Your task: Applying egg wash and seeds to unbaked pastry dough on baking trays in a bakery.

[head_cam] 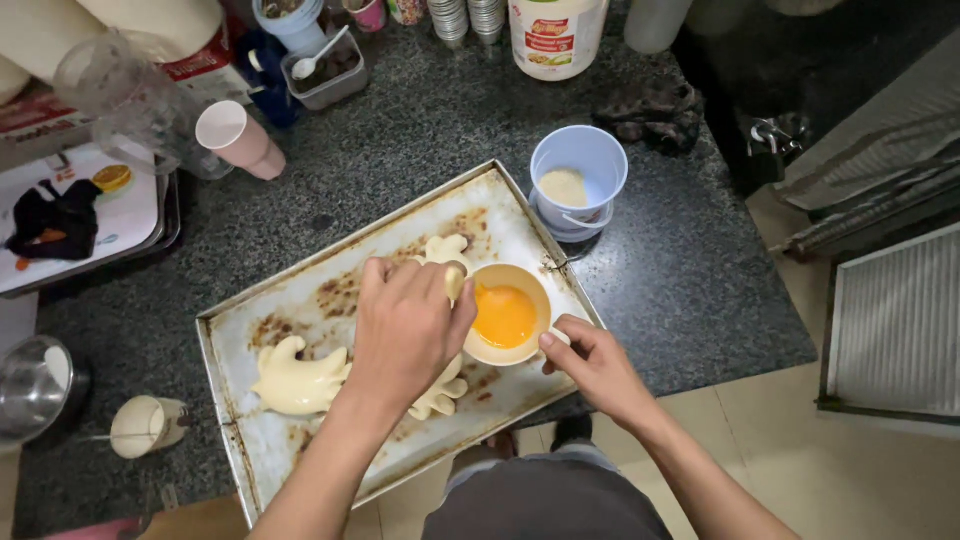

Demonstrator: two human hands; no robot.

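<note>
A worn metal baking tray (300,300) lies on the dark stone counter. A pale shaped dough piece (295,380) rests at its left. A second dough piece (445,250) lies mostly under my left hand (405,325), whose fingers curl down beside the bowl; what they hold is hidden. A small tan bowl of orange beaten egg (505,315) stands on the tray's right side. My right hand (595,365) grips the bowl's rim at its near right edge.
A blue plastic tub with pale powder (578,175) stands just behind the tray. A pink cup (240,138), a dark cloth (650,110) and a white labelled jar (555,35) sit farther back. At left are a metal bowl (30,385) and a small cup (145,425).
</note>
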